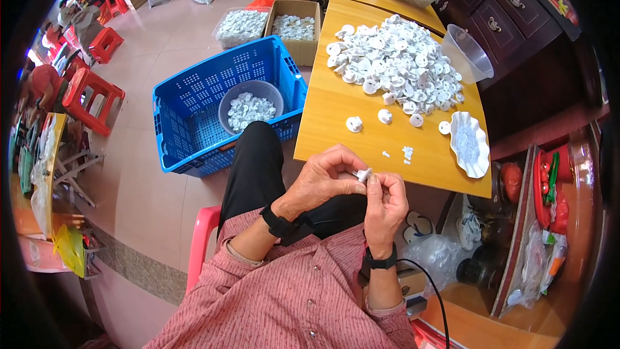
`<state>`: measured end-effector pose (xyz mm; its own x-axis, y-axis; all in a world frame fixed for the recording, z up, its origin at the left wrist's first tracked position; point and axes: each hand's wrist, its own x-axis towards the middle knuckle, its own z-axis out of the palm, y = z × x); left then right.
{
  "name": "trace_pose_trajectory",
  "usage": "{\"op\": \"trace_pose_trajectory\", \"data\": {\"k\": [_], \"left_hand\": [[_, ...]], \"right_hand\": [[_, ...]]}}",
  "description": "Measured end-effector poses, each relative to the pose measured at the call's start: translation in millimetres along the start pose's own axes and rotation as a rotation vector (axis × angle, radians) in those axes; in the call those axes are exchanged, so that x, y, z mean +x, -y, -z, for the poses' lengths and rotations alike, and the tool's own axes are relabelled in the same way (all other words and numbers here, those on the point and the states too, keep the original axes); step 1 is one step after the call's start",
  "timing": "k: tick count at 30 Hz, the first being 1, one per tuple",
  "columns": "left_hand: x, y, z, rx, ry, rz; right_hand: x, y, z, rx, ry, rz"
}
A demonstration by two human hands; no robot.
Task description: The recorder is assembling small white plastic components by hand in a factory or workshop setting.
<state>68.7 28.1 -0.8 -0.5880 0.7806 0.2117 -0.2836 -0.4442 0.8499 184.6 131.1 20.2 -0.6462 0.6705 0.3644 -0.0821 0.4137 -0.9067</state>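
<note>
Above my lap, at the table's near edge, my left hand (323, 178) pinches a small white plastic part (363, 174) between thumb and fingers. My right hand (385, 203) is closed, its thumb and fingertips against the same part from the right; any smaller piece in them is hidden. On the yellow wooden table (329, 100) beyond lies a large heap of round white plastic parts (400, 58). Nearer, a few single parts (354, 124) lie apart, beside a little group of tiny white pieces (407, 154). A scalloped white dish (478, 167) holds many tiny pale pieces.
Left of the table stands a blue plastic crate (177, 100) with a grey basket (224, 105) of white parts inside. Behind it are a clear tub (223, 40) and a cardboard box (300, 50) of parts. Red stools (93, 100) and other people are farther left; shelves (516, 245) stand right.
</note>
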Motion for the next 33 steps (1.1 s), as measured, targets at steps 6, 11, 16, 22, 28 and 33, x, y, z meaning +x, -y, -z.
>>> {"op": "trace_pose_trajectory", "data": {"k": [6, 11, 16, 22, 28, 33], "left_hand": [[-2, -2, 5, -0.087, 0.002, 0.055], [-1, -15, 12, -0.12, -0.127, 0.102], [14, -48, 55, 0.224, -0.458, 0.018], [36, -61, 150, 0.908, -0.999, -0.161], [54, -41, 95, 0.957, -0.745, -0.312], [61, -12, 53, 1.194, -0.477, -0.426]], "right_hand": [[-2, 2, -6, 0.242, -0.016, -0.164], [-3, -4, 0, 0.191, -0.037, -0.258], [-3, -16, 2, 0.106, -0.022, -0.2], [-3, -26, -7, -0.04, -0.01, -0.035], [17, -28, 2, -0.615, -0.05, 0.28], [22, -37, 3, -1.05, 0.069, 0.336]]}}
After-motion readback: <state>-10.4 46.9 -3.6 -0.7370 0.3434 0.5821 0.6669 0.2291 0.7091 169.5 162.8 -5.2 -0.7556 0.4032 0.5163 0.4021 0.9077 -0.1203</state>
